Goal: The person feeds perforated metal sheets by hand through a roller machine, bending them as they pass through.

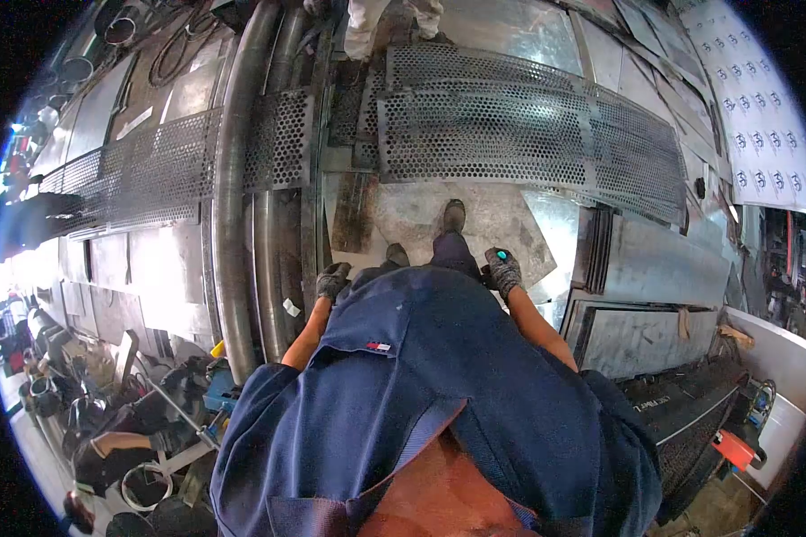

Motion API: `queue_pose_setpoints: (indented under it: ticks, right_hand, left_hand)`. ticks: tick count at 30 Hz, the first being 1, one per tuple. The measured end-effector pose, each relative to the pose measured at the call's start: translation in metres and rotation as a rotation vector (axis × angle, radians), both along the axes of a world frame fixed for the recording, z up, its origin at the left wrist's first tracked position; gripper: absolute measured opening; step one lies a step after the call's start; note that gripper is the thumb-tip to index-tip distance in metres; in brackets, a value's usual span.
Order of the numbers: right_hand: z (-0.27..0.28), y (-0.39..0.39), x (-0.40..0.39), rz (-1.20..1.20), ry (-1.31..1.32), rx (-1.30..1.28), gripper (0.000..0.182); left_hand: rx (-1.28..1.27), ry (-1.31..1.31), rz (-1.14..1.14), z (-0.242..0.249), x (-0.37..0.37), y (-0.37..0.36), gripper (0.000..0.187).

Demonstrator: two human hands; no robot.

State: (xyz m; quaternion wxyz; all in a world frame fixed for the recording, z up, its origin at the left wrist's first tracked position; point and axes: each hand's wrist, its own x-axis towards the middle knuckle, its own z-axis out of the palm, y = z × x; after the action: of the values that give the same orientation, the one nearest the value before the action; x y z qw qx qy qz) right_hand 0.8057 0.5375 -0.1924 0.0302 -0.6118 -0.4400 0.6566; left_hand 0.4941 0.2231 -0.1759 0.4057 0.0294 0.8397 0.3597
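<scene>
My left hand (pixel 334 281), in a dark grey glove, hangs beside my hip, near the long metal pipes; its fingers look curled, and what they hold, if anything, is hidden. On the other side my right hand (pixel 503 271), gloved too, is closed around a small object with a turquoise end (pixel 501 255). Beyond my shoes (pixel 454 217) lie perforated metal sheets (pixel 484 134) on top of flat plates. Neither hand touches the sheets.
Long round pipes (pixel 235 179) run away from me at the left. Stacked metal plates (pixel 663 264) lie at the right, beside a black case (pixel 690 398). Tools and scrap crowd the lower left. Another person's light-coloured legs (pixel 363 27) show at the top.
</scene>
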Motion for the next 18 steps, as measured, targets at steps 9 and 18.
queue_pose_setpoints:
  ticks: [9,18]
  right_hand:
    - [0.023,0.002,0.003,-0.009,-0.050,0.010,0.036]
    - [0.023,0.018,0.034,-0.239,-0.047,0.004,0.040]
  left_hand:
    - [-0.049,-0.009,-0.117,-0.037,-0.009,-0.004,0.038]
    - [0.303,-0.088,-0.015,-0.068,-0.004,0.016,0.037]
